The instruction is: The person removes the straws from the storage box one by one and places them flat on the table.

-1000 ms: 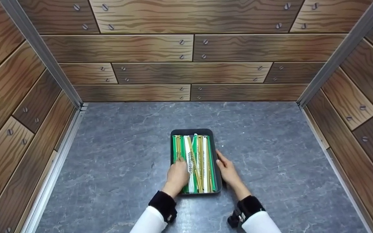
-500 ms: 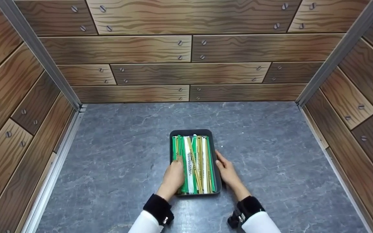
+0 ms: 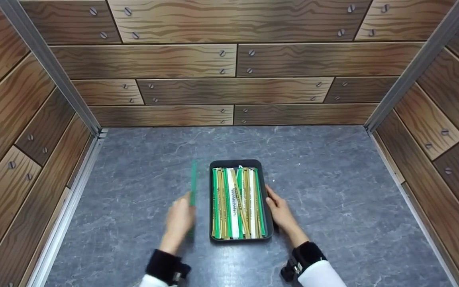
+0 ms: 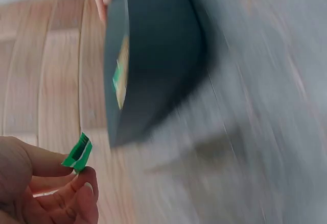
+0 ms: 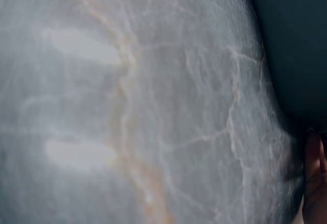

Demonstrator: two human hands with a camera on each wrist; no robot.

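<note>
While the left hand (image 3: 178,218) pinches a green strip (image 3: 193,182) lifted clear beside the tray (image 3: 269,207), whose far wall the right hand's fingers (image 3: 271,196) steady, the strip probably needs setting on the worktop (image 3: 134,191).

In the head view we see the left hand (image 3: 179,219) smeared by motion, so the lie of its fingers stays unclear; the green strip (image 3: 193,183) it holds is a faint streak there. In the left wrist view only one end of that strip (image 4: 77,152) shows beyond the fingertips (the rest is hidden in the hand), and the dark tray (image 4: 153,60) and grey desk (image 4: 265,106) are blurred. In the right wrist view the picture's edge cuts off the right hand (image 5: 312,183), leaving a sliver, and the print on the tray's white strip (image 3: 234,203) is too small to read
</note>
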